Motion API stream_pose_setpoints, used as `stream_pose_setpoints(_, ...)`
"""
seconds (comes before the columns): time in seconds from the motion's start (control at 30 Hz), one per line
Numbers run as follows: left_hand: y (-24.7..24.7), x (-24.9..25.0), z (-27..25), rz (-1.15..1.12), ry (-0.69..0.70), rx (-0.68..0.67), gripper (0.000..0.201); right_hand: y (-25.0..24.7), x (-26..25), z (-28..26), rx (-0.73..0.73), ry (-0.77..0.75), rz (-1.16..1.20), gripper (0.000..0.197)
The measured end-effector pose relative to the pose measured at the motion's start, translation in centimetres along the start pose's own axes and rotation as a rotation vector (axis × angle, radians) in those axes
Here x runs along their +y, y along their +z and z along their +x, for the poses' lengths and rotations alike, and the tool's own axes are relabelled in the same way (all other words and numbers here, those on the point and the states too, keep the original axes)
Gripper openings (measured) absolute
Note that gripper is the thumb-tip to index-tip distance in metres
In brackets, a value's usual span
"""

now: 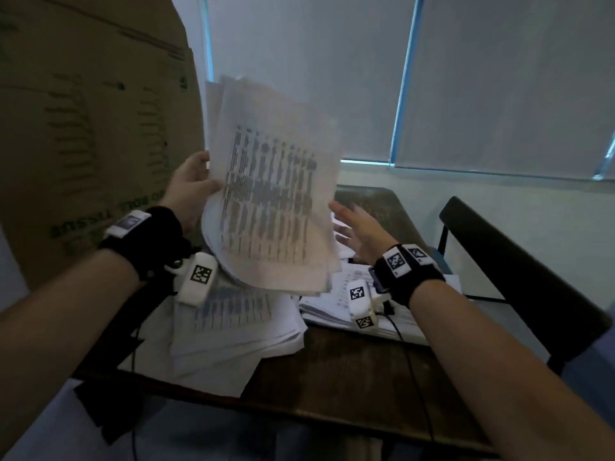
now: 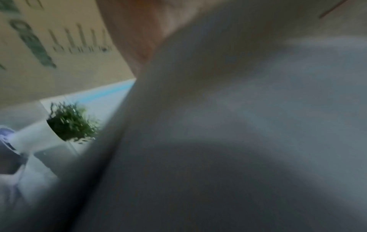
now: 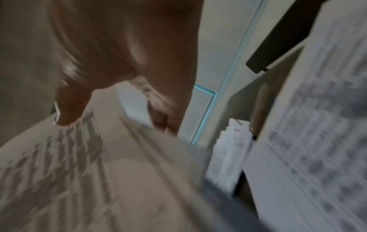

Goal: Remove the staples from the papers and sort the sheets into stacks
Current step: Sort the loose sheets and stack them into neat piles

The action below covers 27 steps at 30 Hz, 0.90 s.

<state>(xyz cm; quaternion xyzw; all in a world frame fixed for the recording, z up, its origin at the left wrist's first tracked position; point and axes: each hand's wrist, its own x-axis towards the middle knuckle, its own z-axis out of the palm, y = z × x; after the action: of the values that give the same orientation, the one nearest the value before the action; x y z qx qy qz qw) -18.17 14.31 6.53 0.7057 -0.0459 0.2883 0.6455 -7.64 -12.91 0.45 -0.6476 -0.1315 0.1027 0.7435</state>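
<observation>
- Holding a sheaf of printed papers (image 1: 276, 201) up above the table (image 1: 349, 387) in the head view, the left hand (image 1: 191, 191) grips the sheaf's left edge, thumb on the printed face and fingers hidden behind.
- Same view: the right hand (image 1: 361, 232) is spread, fingers straight, just beside the sheaf's right edge; whether it touches the paper cannot be told.
- Same view: 2 loose stacks lie on the table under the sheaf, a left stack (image 1: 233, 324) and a right stack (image 1: 392, 314). A cardboard box (image 1: 90, 128) stands at the left, a dark chair (image 1: 519, 261) at the right, and window blinds (image 1: 499, 78) hang behind.
- Left wrist view: very blurred. The back of the papers (image 2: 238, 125) fills most of the picture, with skin of the left hand (image 2: 139, 31) at the top, printed cardboard (image 2: 59, 47) beyond and a green plant (image 2: 71, 122) lower left.
- Right wrist view: blurred. The right hand (image 3: 119, 55) shows palm and thumb spread above the printed sheaf (image 3: 79, 164); the stack on the table (image 3: 317, 141) lies at the right.
</observation>
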Motion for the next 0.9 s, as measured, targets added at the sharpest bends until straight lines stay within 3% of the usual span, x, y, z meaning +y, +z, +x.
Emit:
stream_pose_setpoints(0.1,5.4,0.0,0.5,-0.075,0.062,-0.012,0.033,-1.5,-2.9,-1.3,-0.039,-0.127,0.050,0.067)
stream_pose_setpoints(0.23,13.7,-0.5,0.1,0.021,0.169,-0.105,0.033,-4.6,-5.5,-3.4,0.234,-0.266,-0.018,0.050)
stream_pose_setpoints(0.33,18.2,-0.3,-0.4,-0.084,0.215,-0.045,0.026,-7.2,-6.8,-4.9,0.316,-0.369,-0.095,0.042)
stream_pose_setpoints(0.37,19.3,-0.3,-0.2,-0.135,0.217,-0.049,0.027,-8.2,-7.1,-5.2,0.304,-0.410,-0.091,0.041)
stream_pose_setpoints(0.43,20.6,-0.9,0.3,-0.233,0.176,-0.101,0.049,-9.8,-7.4,-6.1,0.297,-0.420,-0.125,0.051)
stream_pose_setpoints(0.5,21.2,-2.5,0.7,-0.325,0.074,-0.180,0.074,-11.9,-6.1,-6.1,0.264,-0.336,-0.180,0.067)
stream_pose_setpoints(0.57,21.4,-5.3,0.3,-0.347,-0.015,-0.268,0.082,-14.2,-2.7,-5.3,0.247,-0.174,-0.189,0.093)
stream_pose_setpoints(0.6,21.5,-6.7,-0.1,-0.303,-0.070,-0.304,0.081,-15.2,-0.9,-5.1,0.258,-0.098,-0.191,0.106)
stream_pose_setpoints(0.63,21.4,-8.2,-0.4,-0.234,-0.117,-0.349,0.076,-16.1,0.7,-4.8,0.262,-0.054,-0.191,0.107)
stream_pose_setpoints(0.7,21.8,-10.5,-0.5,-0.061,-0.127,-0.410,0.052,-15.9,2.1,-5.5,0.251,-0.050,-0.186,0.073)
stream_pose_setpoints(0.77,22.2,-10.9,-0.1,0.049,-0.100,-0.349,0.030,-15.4,2.1,-6.0,0.288,-0.076,-0.207,0.050)
stream_pose_setpoints(0.83,22.5,-10.0,0.3,0.070,-0.103,-0.230,0.022,-15.4,1.9,-6.2,0.372,-0.150,-0.192,0.055)
stream_pose_setpoints(0.9,22.5,-8.7,0.3,-0.056,-0.111,-0.132,0.020,-16.0,2.1,-6.0,0.562,-0.168,-0.113,0.073)
